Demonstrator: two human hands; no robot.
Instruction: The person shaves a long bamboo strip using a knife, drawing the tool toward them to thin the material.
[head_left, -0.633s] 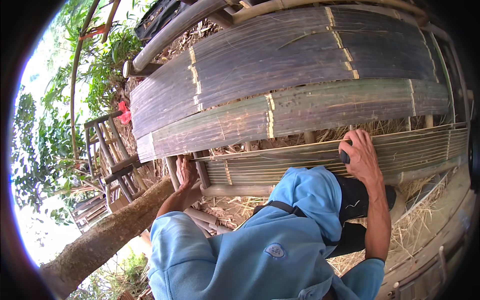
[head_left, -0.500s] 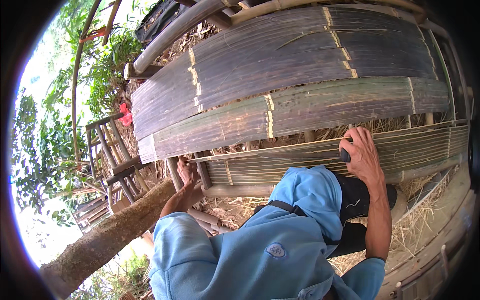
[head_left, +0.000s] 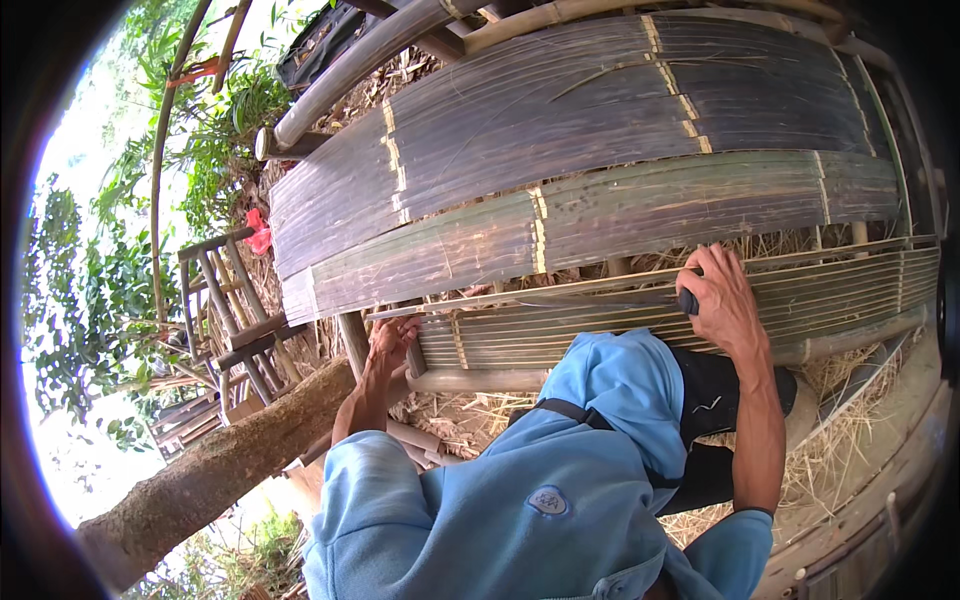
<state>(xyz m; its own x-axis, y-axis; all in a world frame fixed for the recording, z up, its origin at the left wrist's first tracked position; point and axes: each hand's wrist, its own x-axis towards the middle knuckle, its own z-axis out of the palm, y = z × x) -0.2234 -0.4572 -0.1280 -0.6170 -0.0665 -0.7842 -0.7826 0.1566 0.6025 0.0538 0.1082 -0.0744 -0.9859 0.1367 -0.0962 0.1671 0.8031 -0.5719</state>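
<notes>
My right hand (head_left: 722, 300) is wrapped round the black handle (head_left: 687, 301) of a knife. Its long, thin, dark blade (head_left: 610, 300) points left and lies along the upper edge of a slatted bamboo panel (head_left: 560, 342). At that panel's left end, my left hand (head_left: 393, 340) has its fingers bent around a long, pale bamboo strip (head_left: 440, 309). The strip's tip sticks out to the left past my fingers. Parts of the left fingertips are hard to make out.
Wide flattened bamboo sheets (head_left: 560, 120) with pale cross bands lie beyond my hands on a bamboo frame. A rough log (head_left: 220, 465) slopes across the lower left. Bamboo racks (head_left: 235, 300) stand at left, near a red item (head_left: 258, 232). Straw (head_left: 835, 440) covers the ground at right.
My left hand has shifted right along the strip toward the slatted panel's end. The right hand keeps its hold on the knife and has barely moved.
</notes>
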